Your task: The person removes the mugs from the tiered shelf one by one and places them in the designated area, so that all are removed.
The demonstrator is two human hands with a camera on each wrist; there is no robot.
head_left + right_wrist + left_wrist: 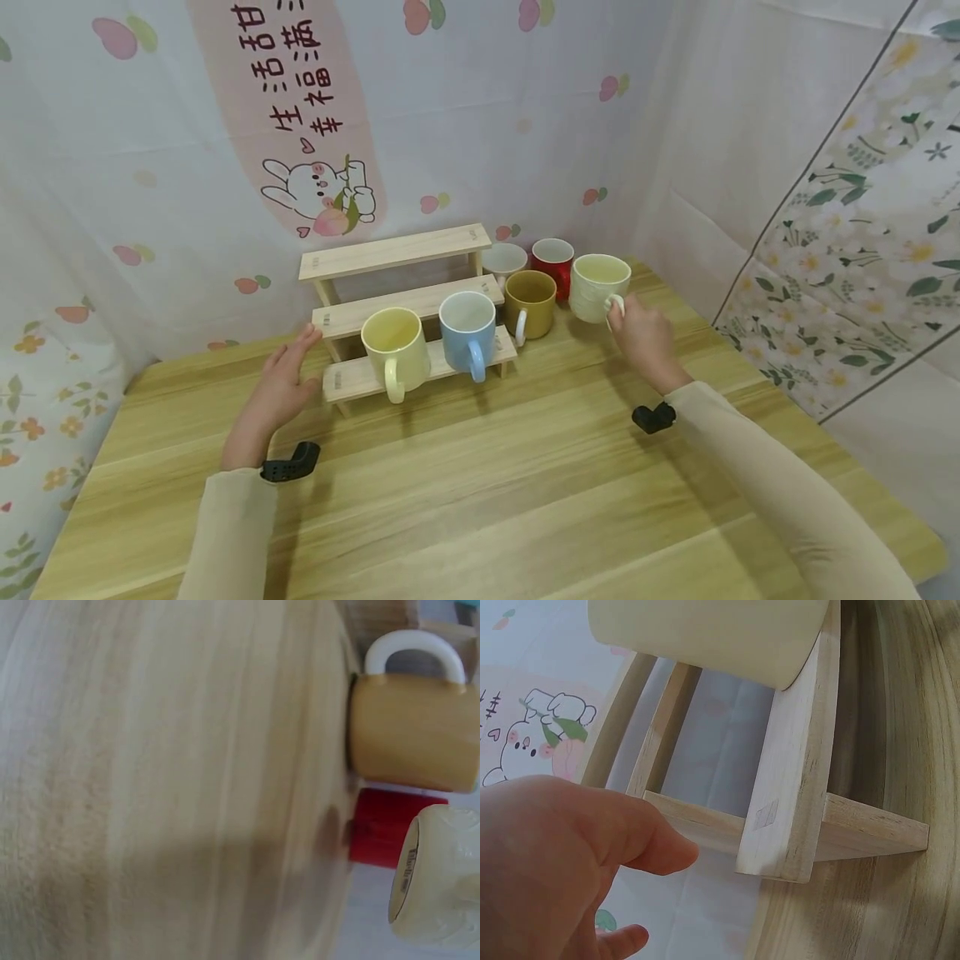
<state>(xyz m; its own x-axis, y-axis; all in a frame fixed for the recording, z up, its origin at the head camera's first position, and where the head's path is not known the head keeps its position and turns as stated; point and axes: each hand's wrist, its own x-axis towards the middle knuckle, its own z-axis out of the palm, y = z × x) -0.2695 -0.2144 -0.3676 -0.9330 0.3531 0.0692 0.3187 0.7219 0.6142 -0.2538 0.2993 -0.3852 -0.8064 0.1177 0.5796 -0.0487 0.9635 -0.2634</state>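
Observation:
My right hand (647, 340) pinches the handle of a pale green embossed mug (592, 292), which hangs above the table's right rear; its base shows in the right wrist view (439, 877). The left hand (281, 392) is beside the left end of a three-step wooden rack (352, 379), fingers extended near the middle step. In the left wrist view that hand (570, 855) has its thumb close to the rack (780, 817). A yellow mug (395, 350) and a light blue mug (467, 333) stand on the lowest step, handles toward the front.
Right of the rack stand a mustard mug (530, 304) with a white handle, a red mug (558, 271) and a whitish mug (504, 260). Behind the wooden table (465, 483) hangs a printed cloth (480, 133); another floral cloth hangs at the right.

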